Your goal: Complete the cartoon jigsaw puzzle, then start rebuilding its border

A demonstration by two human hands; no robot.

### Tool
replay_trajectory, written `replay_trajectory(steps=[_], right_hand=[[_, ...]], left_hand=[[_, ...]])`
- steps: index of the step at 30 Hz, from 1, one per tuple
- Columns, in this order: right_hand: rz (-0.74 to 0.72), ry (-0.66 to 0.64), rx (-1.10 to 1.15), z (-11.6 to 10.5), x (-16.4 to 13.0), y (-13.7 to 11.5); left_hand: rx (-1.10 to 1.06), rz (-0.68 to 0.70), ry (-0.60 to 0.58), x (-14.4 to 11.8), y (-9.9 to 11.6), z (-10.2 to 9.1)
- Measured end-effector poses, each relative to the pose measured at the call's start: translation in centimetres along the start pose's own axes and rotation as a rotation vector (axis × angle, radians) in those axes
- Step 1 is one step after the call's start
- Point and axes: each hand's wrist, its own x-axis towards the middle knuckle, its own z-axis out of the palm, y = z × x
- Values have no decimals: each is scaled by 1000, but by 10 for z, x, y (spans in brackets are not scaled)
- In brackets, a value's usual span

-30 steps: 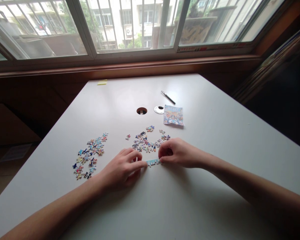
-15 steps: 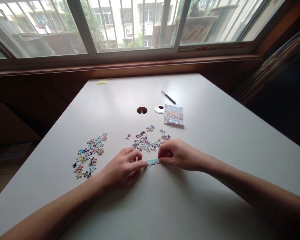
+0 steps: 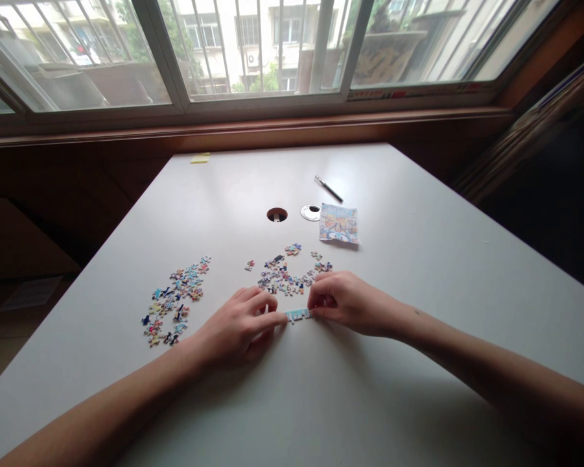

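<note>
A short light-blue strip of joined puzzle pieces (image 3: 297,316) lies flat on the white table (image 3: 418,272). My left hand (image 3: 238,327) presses its index fingertip against the strip's left end. My right hand (image 3: 347,301) pinches the strip's right end with curled fingers. Just behind the strip lies a heap of loose puzzle pieces (image 3: 286,275). A second, wider scatter of loose pieces (image 3: 175,301) sits to the left of my left hand.
A small picture card (image 3: 339,224) lies beyond the heap, with a round cable hole (image 3: 277,215), its grey cap (image 3: 310,212) and a pen (image 3: 328,189) behind it. A yellow note (image 3: 199,158) sits at the far edge below the window.
</note>
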Motion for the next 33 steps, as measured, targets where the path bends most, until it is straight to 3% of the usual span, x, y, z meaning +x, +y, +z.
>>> replay_trajectory(steps=[33], right_hand=[[-55,-55,-103,-2,-2,-5]], left_hand=[[-12,-4,-7,0,0,0]])
